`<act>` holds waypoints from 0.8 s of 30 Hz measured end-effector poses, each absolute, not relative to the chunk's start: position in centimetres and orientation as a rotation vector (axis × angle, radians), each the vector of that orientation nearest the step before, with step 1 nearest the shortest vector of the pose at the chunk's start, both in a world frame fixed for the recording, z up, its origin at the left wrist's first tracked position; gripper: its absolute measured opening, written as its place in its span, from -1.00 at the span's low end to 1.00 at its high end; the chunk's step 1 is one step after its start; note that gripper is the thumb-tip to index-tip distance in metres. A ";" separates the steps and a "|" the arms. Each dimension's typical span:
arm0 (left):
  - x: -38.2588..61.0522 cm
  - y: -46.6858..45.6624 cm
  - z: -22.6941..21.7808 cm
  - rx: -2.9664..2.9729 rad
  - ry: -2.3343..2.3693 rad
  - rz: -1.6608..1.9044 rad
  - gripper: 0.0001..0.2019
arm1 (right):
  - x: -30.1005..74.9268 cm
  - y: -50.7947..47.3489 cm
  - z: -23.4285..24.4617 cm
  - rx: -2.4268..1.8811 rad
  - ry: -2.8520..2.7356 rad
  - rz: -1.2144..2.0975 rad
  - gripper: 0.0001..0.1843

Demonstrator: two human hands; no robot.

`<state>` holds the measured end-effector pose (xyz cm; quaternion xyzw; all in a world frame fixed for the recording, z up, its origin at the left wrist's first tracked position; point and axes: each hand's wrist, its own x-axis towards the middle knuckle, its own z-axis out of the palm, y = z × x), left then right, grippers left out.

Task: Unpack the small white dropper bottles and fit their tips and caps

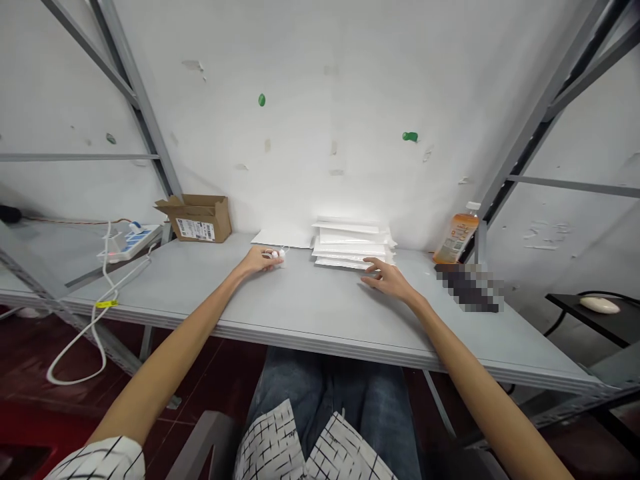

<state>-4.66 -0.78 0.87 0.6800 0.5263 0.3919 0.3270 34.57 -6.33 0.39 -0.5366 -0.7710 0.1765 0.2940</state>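
My left hand (259, 260) is closed in a pinch on a small white object (281, 255) with rounded parts and what looks like a thin loop; its exact kind is too small to tell. A flat white sheet or envelope (283, 238) lies just behind that hand. To the right stands a stack of white padded envelopes (350, 245), loosely piled near the wall. At the stack's front right corner is my right hand (389, 280), fingers apart and nothing held. Whether its fingertips touch the envelopes I cannot tell.
An open cardboard box (200, 219) sits at the back left of the grey table (310, 300). Left of it are a power strip (135, 241) and a hanging white cable (100, 333). An orange drink bottle (457, 235) and a pixelated dark item (470, 287) are at the right.
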 end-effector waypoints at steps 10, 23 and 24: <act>-8.9 1.6 1.2 1.707 1.493 1.022 -0.59 | 34.5 -6.3 0.5 -1.460 -2.081 0.475 -0.58; -6.3 1.0 1.5 1.778 1.330 0.882 -0.60 | 34.2 -6.6 0.9 -1.482 -2.114 0.418 -0.70; -6.3 1.0 1.5 1.775 1.322 0.874 -0.60 | 34.2 -6.6 1.0 -1.480 -2.118 0.414 -0.70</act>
